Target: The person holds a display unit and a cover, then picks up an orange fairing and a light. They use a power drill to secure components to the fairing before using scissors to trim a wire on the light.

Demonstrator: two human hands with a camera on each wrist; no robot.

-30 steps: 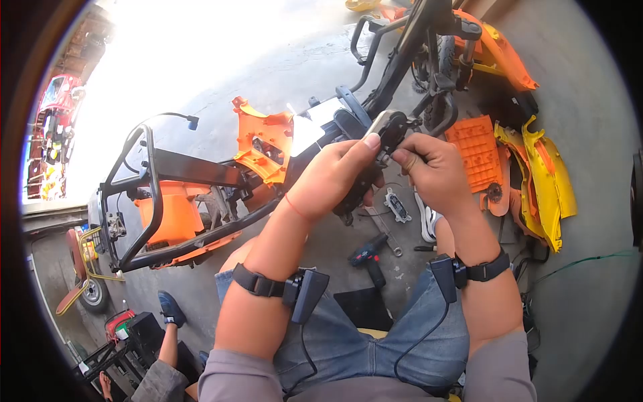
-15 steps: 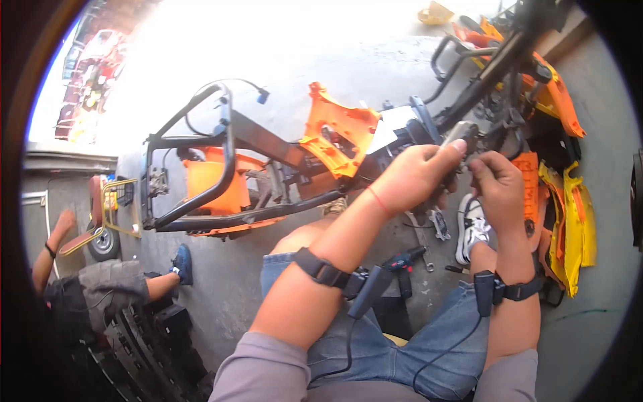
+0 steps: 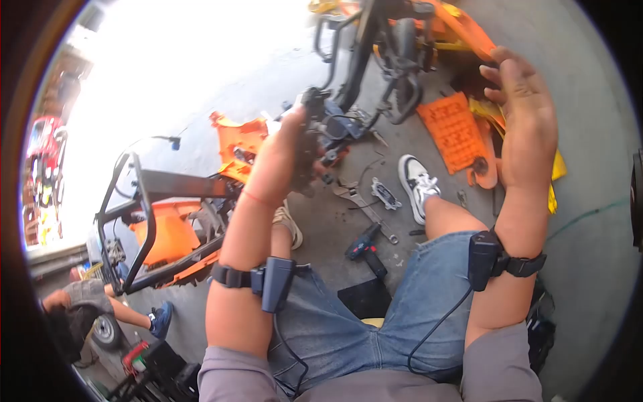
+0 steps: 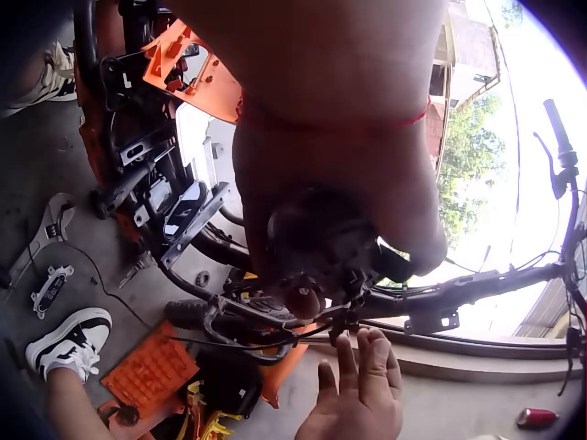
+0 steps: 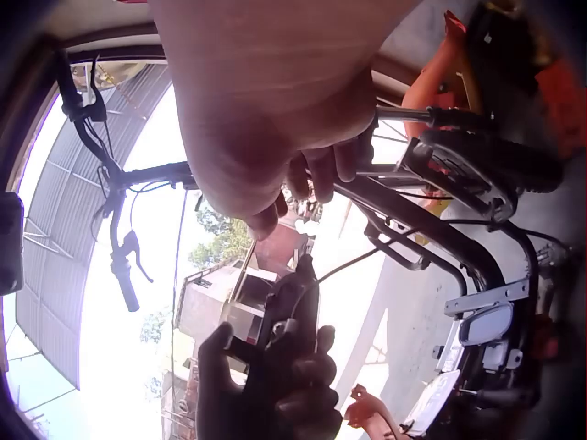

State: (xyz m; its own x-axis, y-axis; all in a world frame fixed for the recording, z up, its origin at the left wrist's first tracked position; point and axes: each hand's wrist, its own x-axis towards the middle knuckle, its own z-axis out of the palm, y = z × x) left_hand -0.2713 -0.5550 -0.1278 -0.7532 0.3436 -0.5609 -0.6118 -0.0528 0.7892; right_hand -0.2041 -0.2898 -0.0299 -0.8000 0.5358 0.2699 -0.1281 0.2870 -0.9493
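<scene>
My left hand (image 3: 276, 155) grips a dark, bulky mechanical part (image 3: 308, 144), raised over the floor in front of my legs. The part is blurred in the head view and mostly in shadow in the left wrist view, so I cannot tell its exact kind. In the right wrist view, a thin black cable (image 5: 376, 246) runs from the part (image 5: 292, 302) toward the vehicle frame. My right hand (image 3: 526, 117) is up at the right, apart from the part, with its fingers loosely extended and nothing visible in them.
A black vehicle frame (image 3: 146, 228) with orange panels (image 3: 238, 144) stretches along the left and front. On the floor lie a wrench (image 3: 367, 209), a small silver part (image 3: 385, 193) and a cordless drill (image 3: 366, 251). An orange ribbed panel (image 3: 447, 130) lies to the right. Another person's leg (image 3: 137, 315) shows at left.
My right hand has left the dark part and swung up and to the right, its fingers loosening from a pinch. The left hand still holds the part. The head view has shifted.
</scene>
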